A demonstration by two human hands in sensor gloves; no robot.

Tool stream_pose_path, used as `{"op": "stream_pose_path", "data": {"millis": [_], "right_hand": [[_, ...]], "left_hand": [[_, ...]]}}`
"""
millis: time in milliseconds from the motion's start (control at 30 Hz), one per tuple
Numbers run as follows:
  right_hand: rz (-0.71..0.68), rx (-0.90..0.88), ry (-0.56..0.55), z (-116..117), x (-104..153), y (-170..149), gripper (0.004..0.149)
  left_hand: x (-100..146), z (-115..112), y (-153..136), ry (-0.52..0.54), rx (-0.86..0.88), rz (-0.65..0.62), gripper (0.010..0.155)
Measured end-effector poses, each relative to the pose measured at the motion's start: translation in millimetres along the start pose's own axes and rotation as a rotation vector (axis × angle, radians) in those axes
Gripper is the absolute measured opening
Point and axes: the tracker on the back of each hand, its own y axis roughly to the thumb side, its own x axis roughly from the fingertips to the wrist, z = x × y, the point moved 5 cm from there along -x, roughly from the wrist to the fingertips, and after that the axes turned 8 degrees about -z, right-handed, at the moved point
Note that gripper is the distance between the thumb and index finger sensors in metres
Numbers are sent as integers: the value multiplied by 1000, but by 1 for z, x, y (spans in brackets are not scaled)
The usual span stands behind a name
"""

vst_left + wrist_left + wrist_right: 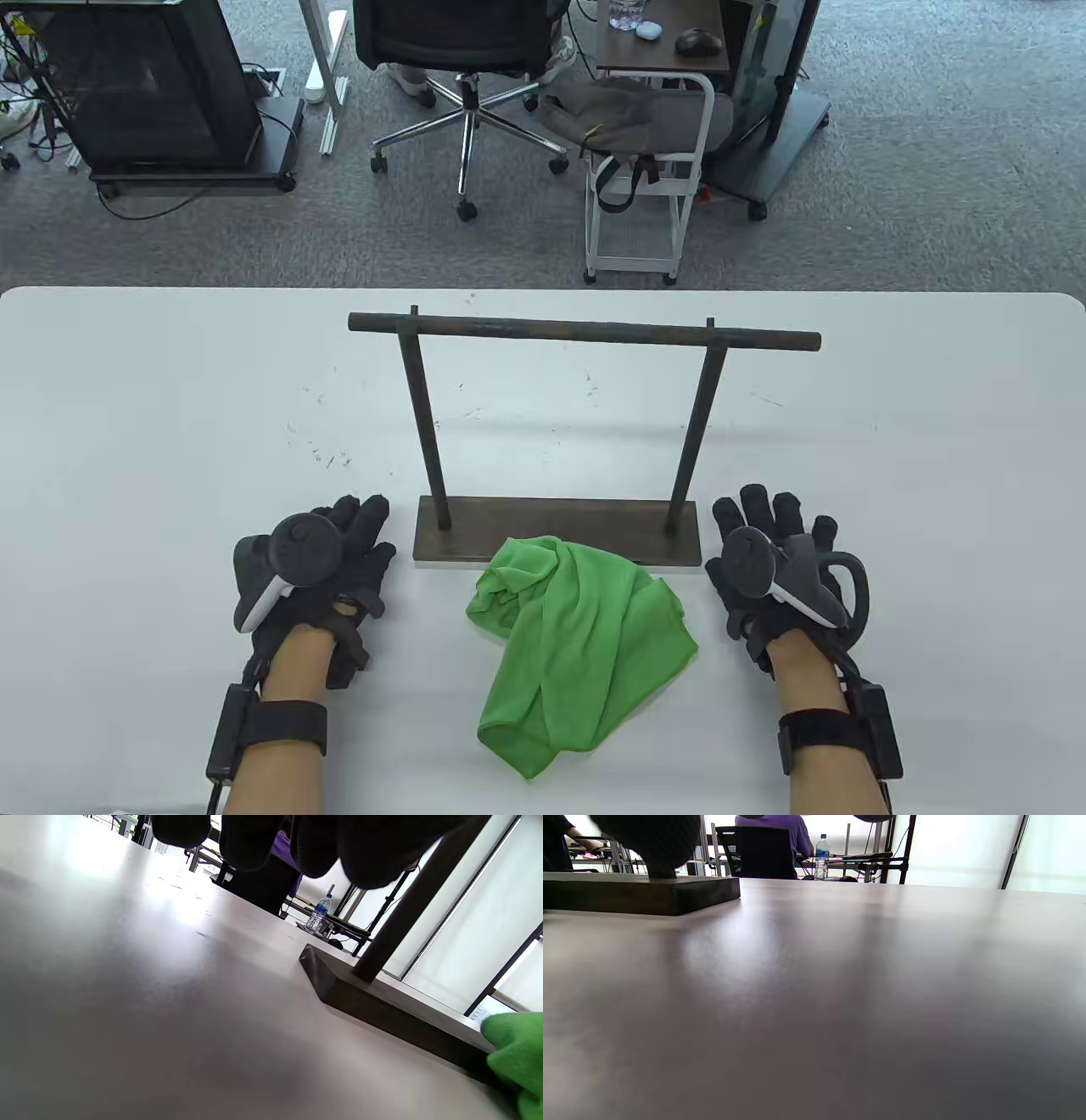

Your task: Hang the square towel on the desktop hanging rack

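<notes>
Nearest me, the green square towel (581, 641) lay crumpled on the white table (127, 424), its far edge lapping onto the base of the hanging rack (560, 531). On either side of it I had both hands resting palm down on the table: my left hand (327, 564) just left of the rack's base, my right hand (776, 556) just right of it, fingers spread flat and holding nothing. Beyond the towel the rack stood upright, two posts carrying its bare crossbar (585, 331). Farther off, past the table's edge, I saw an office chair (462, 51) and a white cart (649, 182) on the carpet.
</notes>
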Motion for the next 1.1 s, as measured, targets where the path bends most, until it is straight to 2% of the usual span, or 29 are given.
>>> {"op": "stream_pose_path", "data": {"millis": [433, 800, 1100], "right_hand": [[-13, -28, 64, 7, 0, 1, 68], [-33, -40, 59, 6, 0, 3, 67], [-94, -54, 28, -4, 6, 15, 66]], "left_hand": [[-4, -9, 3, -52, 21, 8, 62], [-3, -8, 6, -49, 24, 1, 62], [-3, -10, 6, -54, 30, -4, 62]]}}
